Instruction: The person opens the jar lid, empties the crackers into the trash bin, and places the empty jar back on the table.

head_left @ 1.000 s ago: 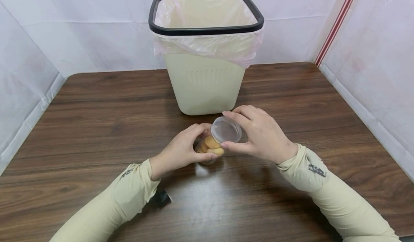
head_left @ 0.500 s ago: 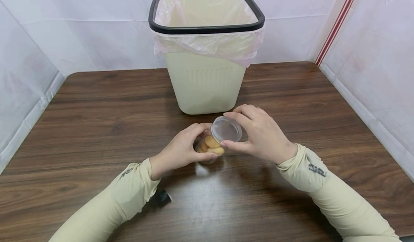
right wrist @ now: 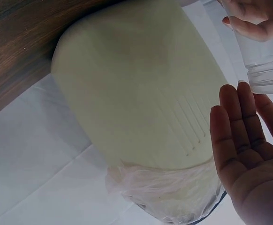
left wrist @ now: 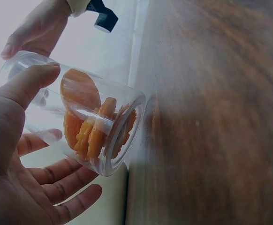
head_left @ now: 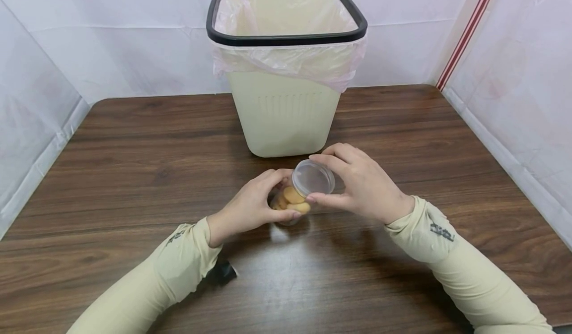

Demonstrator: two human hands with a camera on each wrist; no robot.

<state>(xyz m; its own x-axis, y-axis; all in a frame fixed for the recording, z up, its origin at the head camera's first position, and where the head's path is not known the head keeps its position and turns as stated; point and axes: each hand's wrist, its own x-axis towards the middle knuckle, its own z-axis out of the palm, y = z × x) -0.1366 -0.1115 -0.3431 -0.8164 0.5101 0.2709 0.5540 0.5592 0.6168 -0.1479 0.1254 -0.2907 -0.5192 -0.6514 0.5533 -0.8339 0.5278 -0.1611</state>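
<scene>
While the left hand (head_left: 250, 205) gripped the tilted clear jar (left wrist: 87, 112), lower fingers (left wrist: 64, 187) fanned, the right hand (head_left: 359, 182) arched in, thumb and fingertips pinching its round top (head_left: 314, 178), before the bin (head_left: 286, 118) on the counter (head_left: 147, 170).

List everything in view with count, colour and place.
Table: 1, brown, foreground
Bin: 1, cream, black-rimmed, on table
Liner: 1, translucent pink, lining bin
Jar: 1, clear, tilted, before bin
Lid: 1, clear, at jar's top
Cookies: several, golden, inside jar
Sheeting: count unclear, white, bordering table
Striped band: 1, red-and-white, back right
Black objects: 2, black, beside sleeves
Sleeves: 2, pale yellow, lower left and right
Left hand: 1, gripping jar
Right hand: 1, holding lid
</scene>
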